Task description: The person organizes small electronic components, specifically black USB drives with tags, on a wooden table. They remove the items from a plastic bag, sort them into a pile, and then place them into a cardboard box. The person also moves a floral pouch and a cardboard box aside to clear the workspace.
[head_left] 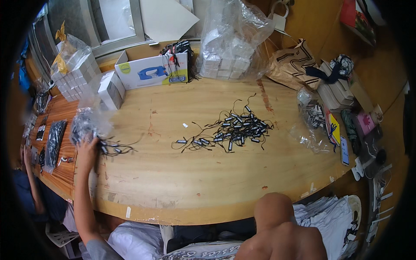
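My left hand (88,149) reaches to the table's left side, fingers closed on a clear plastic bag (85,123) filled with dark cables. Several loose black cables (116,148) with small pale-labelled modules trail out to the right of that hand. Near the middle of the table lies a tangled pile of similar black cables (240,128), a few of them stretching leftward. A large bare-skinned shape very close at the lower right appears to be my right hand (281,234); its fingers cannot be made out, nor whether it holds anything.
Along the back stand a white box (151,73) with cables over its corner and a clear bag of small white boxes (227,60). A paper bag (294,65) and a phone (344,151) are on the right. Another person's hand (27,157) rests at the left edge.
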A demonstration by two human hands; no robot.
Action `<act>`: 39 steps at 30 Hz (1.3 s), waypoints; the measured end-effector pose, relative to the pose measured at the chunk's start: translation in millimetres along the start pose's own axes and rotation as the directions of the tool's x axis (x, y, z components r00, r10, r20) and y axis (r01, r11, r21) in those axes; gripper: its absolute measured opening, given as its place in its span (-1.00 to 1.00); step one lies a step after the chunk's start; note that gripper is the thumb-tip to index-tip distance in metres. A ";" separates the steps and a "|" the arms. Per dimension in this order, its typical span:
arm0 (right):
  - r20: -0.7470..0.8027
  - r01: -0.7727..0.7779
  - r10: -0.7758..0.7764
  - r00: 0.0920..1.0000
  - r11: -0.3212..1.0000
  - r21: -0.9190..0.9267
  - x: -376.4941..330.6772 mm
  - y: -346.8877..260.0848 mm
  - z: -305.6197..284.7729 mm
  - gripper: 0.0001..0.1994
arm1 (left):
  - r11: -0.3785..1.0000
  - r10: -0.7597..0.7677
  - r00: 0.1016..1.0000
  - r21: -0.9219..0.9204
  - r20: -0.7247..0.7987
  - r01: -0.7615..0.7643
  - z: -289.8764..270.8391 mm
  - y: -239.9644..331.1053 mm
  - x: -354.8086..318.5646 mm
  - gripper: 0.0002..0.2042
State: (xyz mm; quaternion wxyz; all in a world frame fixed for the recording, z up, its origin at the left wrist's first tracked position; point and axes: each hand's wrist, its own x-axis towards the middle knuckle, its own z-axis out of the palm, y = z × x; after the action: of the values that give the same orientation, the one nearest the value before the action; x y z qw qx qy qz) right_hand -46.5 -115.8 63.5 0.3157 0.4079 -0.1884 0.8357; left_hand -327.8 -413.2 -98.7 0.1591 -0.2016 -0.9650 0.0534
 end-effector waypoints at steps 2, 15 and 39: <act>0.054 -0.011 0.010 0.999 1.000 0.014 2.8 2.4 -5.7 -0.95 | 0.995 -0.099 0.995 0.005 0.001 0.099 17.4 -33.4 4.7 -0.64; 0.320 0.131 -0.170 0.932 0.981 0.141 16.9 23.3 -17.8 -0.87 | 0.837 -0.504 0.863 0.262 0.027 0.481 96.1 -165.9 17.8 -0.68; 0.157 0.155 -0.089 0.984 0.864 -0.480 46.9 -71.2 -56.5 -0.90 | 0.986 0.062 0.887 -0.108 -0.457 -0.125 -31.8 181.3 248.2 -0.48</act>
State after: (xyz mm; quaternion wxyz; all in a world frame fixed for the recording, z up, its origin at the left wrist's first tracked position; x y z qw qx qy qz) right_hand -51.7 -13.9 71.4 0.4482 0.3792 -0.3877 0.7107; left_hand -465.4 -145.6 -28.2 0.3622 -0.2649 -0.8921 -0.0525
